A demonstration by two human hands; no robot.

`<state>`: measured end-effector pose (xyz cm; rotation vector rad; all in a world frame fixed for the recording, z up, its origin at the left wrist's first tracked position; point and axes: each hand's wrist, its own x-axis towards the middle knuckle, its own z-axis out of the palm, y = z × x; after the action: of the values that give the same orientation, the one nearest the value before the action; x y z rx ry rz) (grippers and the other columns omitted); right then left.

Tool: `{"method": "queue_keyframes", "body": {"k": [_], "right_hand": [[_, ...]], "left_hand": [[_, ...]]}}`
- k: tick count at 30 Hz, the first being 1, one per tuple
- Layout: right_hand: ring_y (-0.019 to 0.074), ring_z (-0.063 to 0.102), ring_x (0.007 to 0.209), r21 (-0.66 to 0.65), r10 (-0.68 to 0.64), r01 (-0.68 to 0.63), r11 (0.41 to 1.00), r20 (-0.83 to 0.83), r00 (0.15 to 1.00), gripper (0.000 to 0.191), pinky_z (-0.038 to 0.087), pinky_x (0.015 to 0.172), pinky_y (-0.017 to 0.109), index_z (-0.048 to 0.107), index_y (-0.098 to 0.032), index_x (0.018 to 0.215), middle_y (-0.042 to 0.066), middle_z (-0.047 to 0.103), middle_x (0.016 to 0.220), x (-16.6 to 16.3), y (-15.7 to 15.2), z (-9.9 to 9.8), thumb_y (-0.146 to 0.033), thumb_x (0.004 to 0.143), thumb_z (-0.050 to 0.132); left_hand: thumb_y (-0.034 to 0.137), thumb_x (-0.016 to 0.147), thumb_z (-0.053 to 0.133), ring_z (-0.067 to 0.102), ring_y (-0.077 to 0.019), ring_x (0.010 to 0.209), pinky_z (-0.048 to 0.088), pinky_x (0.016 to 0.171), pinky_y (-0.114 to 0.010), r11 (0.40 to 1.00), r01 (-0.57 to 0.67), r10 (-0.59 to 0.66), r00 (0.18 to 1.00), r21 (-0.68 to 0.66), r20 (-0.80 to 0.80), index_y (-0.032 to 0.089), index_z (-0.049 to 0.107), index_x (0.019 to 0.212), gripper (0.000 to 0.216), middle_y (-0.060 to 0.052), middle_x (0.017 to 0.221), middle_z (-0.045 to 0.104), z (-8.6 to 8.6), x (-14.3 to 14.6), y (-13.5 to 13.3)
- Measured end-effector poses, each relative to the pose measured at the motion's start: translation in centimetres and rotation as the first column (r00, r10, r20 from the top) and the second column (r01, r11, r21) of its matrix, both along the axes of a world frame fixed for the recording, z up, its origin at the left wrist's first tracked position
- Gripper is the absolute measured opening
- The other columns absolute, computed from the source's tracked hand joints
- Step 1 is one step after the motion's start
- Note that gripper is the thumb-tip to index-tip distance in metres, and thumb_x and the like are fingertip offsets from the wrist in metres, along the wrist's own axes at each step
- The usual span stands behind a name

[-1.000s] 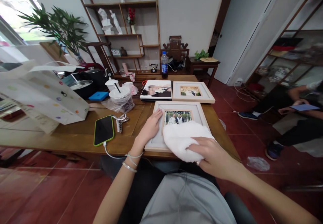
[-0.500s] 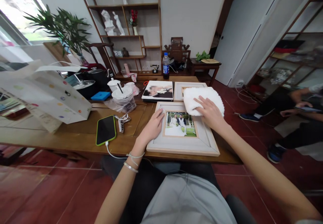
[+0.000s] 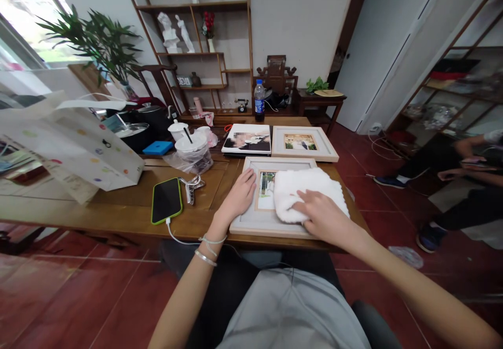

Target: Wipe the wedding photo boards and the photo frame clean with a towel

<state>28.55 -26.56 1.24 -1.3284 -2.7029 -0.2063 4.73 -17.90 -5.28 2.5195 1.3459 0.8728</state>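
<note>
A light wooden picture frame (image 3: pixel 251 226) with a wide pale mat lies on the table in front of me, a photo of a couple inside it. My left hand (image 3: pixel 240 194) rests on its left border with the fingers stretched flat over the wood. Pressed onto the right half of this frame is a folded white fluffy cloth (image 3: pixel 288 192), which covers most of the photo. My right hand (image 3: pixel 326 213) grips the cloth, its fingers partly sunk into the folds. Just behind lie a second picture frame (image 3: pixel 330 151) and a white photo album (image 3: pixel 251 131).
Left on the wooden table (image 3: pixel 118 207) are a charging phone (image 3: pixel 167 201), a lidded cup (image 3: pixel 192 147), a blue box (image 3: pixel 157 148) and a paper bag (image 3: pixel 102 155). A bottle (image 3: pixel 259 102) stands behind the album. A seated person (image 3: pixel 440 160) is at right.
My right hand has drawn the white cloth toward me, from the frame's upper right corner down over the photo. The second frame behind is now uncovered. My left hand keeps its place.
</note>
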Motion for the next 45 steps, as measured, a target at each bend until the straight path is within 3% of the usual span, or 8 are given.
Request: {"method": "queue_keyframes", "body": {"k": [4,8,18,23,31,37,41,45], "right_hand": [[0.0265,0.051,0.109,-0.071,0.052,-0.059,0.996,-0.093,0.994,0.047,0.041,0.088,0.04,0.062,-0.023,0.101,0.009,0.058,0.117,-0.4,-3.6,-0.2,-0.006,0.059,0.046],[0.0237,0.042,0.121,-0.061,0.121,-0.136,0.989,-0.206,0.971,0.053,0.035,0.098,0.04,0.06,-0.023,0.105,0.007,0.054,0.125,-0.3,-3.7,-1.1,-0.005,0.057,0.046],[0.0286,0.038,0.124,0.217,-0.085,0.107,0.97,-0.112,0.99,0.047,0.029,0.101,0.047,0.055,-0.014,0.115,0.015,0.045,0.133,2.0,7.5,-1.3,-0.006,0.07,0.046],[0.0337,0.029,0.128,0.169,-0.063,0.071,0.983,-0.053,0.997,0.048,0.023,0.1,0.057,0.056,-0.016,0.116,0.012,0.042,0.137,1.2,10.6,-1.6,-0.006,0.069,0.046],[0.0275,0.034,0.126,-0.117,0.146,-0.156,0.981,-0.096,0.985,0.049,0.023,0.102,0.052,0.058,-0.017,0.112,0.011,0.047,0.133,-1.1,2.9,-0.5,-0.005,0.067,0.045],[0.0238,0.024,0.132,-0.255,0.139,-0.186,0.949,-0.189,0.972,0.05,0.017,0.108,0.047,0.059,-0.021,0.107,0.006,0.039,0.14,-0.9,-4.1,-0.1,-0.005,0.062,0.046],[0.0247,0.02,0.134,-0.178,0.161,-0.196,0.964,-0.192,0.968,0.047,0.013,0.109,0.047,0.061,-0.02,0.101,0.005,0.035,0.142,-0.8,-4.6,-1.1,-0.006,0.058,0.048],[0.0241,0.028,0.131,-0.07,0.092,-0.104,0.992,-0.147,0.985,0.051,0.017,0.107,0.047,0.057,-0.019,0.112,0.009,0.039,0.139,-0.4,-1.6,-1.7,-0.008,0.063,0.048]], "left_hand": [[0.009,0.084,0.033,0.028,-0.0235,0.133,0.026,0.109,-0.046,1.0,0.021,-0.022,0.999,0.017,0.039,0.01,0.044,0.128,0.045,-0.015,0.137,0.041,-0.5,-0.2,0.3],[0.0,0.075,0.034,0.026,-0.0239,0.134,0.025,0.11,-0.048,0.999,0.042,-0.043,0.998,0.009,0.047,0.01,0.043,0.129,0.056,-0.015,0.138,0.04,-0.7,-0.4,0.4],[-0.003,0.071,0.034,0.028,-0.0229,0.133,0.025,0.11,-0.045,0.998,0.056,-0.054,0.997,-0.032,0.052,0.007,0.045,0.127,0.058,-0.015,0.137,0.041,-0.5,-0.6,0.6],[-0.004,0.072,0.033,0.028,-0.0226,0.133,0.025,0.11,-0.045,0.998,0.054,-0.052,0.997,-0.032,0.051,0.008,0.045,0.127,0.057,-0.014,0.138,0.041,-0.6,-0.5,0.6],[-0.004,0.073,0.033,0.029,-0.0221,0.133,0.026,0.11,-0.043,0.999,0.03,-0.029,0.999,-0.02,0.037,0.004,0.045,0.126,0.055,-0.016,0.136,0.043,-0.4,-0.4,0.4],[-0.003,0.074,0.032,0.031,-0.0219,0.132,0.027,0.11,-0.042,1.0,0.01,-0.01,1.0,-0.003,0.023,0.003,0.047,0.124,0.053,-0.017,0.134,0.045,-0.3,-0.4,0.3],[-0.003,0.074,0.032,0.031,-0.0223,0.132,0.028,0.109,-0.043,1.0,0.015,-0.015,1.0,-0.002,0.018,0.004,0.047,0.124,0.052,-0.017,0.135,0.044,-0.3,-0.4,0.3],[-0.003,0.073,0.034,0.031,-0.0222,0.132,0.028,0.109,-0.043,0.999,0.043,-0.043,0.999,-0.004,0.03,0.005,0.048,0.122,0.052,-0.016,0.134,0.045,-0.3,-0.6,0.5]]}}
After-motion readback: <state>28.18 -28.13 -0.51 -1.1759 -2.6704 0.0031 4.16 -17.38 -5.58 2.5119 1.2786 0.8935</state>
